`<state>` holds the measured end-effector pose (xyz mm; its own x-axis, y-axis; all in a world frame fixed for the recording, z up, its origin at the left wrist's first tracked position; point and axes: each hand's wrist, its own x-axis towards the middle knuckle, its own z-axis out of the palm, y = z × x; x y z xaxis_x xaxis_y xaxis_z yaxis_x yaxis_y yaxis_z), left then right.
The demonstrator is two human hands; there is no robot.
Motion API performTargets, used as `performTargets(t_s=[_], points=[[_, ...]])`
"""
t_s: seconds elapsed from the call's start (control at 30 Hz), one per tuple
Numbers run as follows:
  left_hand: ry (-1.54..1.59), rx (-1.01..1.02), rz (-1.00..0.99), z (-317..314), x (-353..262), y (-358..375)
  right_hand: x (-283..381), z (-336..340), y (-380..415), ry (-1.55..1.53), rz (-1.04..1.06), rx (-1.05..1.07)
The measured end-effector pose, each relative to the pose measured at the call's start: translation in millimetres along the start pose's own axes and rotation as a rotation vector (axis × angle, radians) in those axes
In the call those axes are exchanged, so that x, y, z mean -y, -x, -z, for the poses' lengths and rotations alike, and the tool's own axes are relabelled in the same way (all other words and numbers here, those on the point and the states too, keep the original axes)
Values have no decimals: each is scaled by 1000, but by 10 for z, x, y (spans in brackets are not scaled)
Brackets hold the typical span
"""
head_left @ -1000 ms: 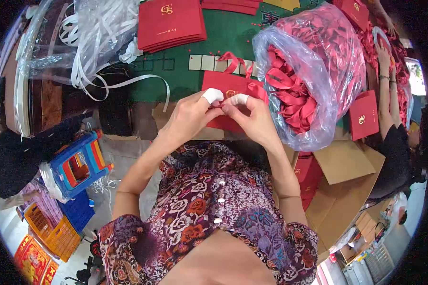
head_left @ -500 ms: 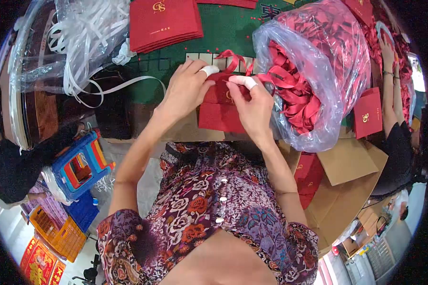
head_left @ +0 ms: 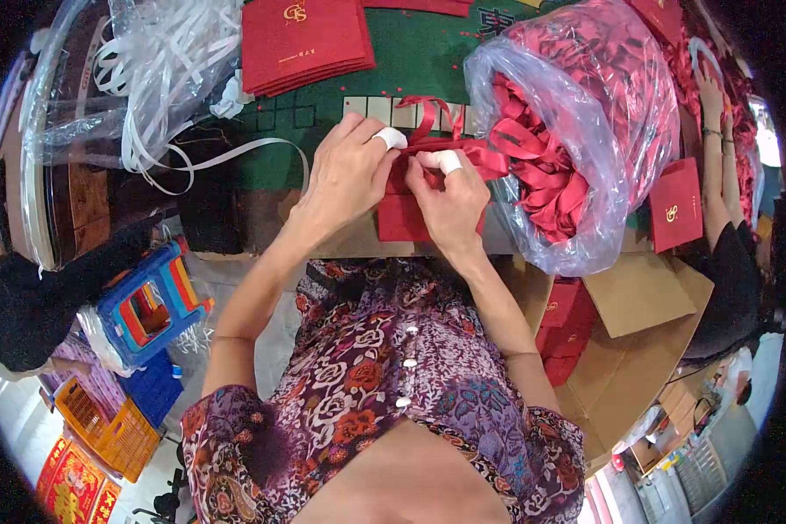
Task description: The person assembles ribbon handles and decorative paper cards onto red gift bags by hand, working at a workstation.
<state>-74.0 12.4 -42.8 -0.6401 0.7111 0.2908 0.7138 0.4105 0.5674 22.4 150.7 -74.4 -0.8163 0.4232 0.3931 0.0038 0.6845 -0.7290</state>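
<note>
A small red paper bag (head_left: 402, 218) lies flat at the near edge of the green table (head_left: 428, 61). My left hand (head_left: 345, 179) presses on its top left part, white tape on the fingertip. My right hand (head_left: 445, 205) pinches the red ribbon (head_left: 428, 113) at the bag's top, also with a taped finger. Both hands meet over the bag's opening and cover most of it. The ribbon loops upward past my fingers.
A large clear plastic sack (head_left: 576, 131) full of red ribbons stands right of my hands. A stack of red bags (head_left: 306, 39) lies at the back, white strapping (head_left: 166, 79) at the left. Another person's arm (head_left: 716, 166) is at far right. Cardboard boxes (head_left: 629, 341) sit below right.
The bag went from being held close to me to lying further out on the table edge. My hands followed it outward, then closed together over its top on the ribbon.
</note>
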Motion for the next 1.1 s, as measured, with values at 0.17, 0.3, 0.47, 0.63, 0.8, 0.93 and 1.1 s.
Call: performTargets(t_s=[0.17, 0.3, 0.47, 0.63, 0.8, 0.93, 1.1], points=[[-9, 17, 54, -43, -58, 57, -60, -63, 102, 61, 77, -40], [73, 77, 177, 1, -93, 59, -94, -99, 139, 109, 172, -71], [225, 128, 239, 7, -65, 43, -74, -62, 173, 81, 167, -49], [358, 134, 350, -52, -20, 79, 97, 138, 94, 19, -22, 60], [320, 124, 315, -68, -104, 113, 58, 204, 119, 119, 36, 167], [349, 120, 307, -69, -72, 165, 109, 366, -9, 37, 34, 270], [270, 74, 309, -88, -210, 202, 87, 567, -352, -29, 100, 344]])
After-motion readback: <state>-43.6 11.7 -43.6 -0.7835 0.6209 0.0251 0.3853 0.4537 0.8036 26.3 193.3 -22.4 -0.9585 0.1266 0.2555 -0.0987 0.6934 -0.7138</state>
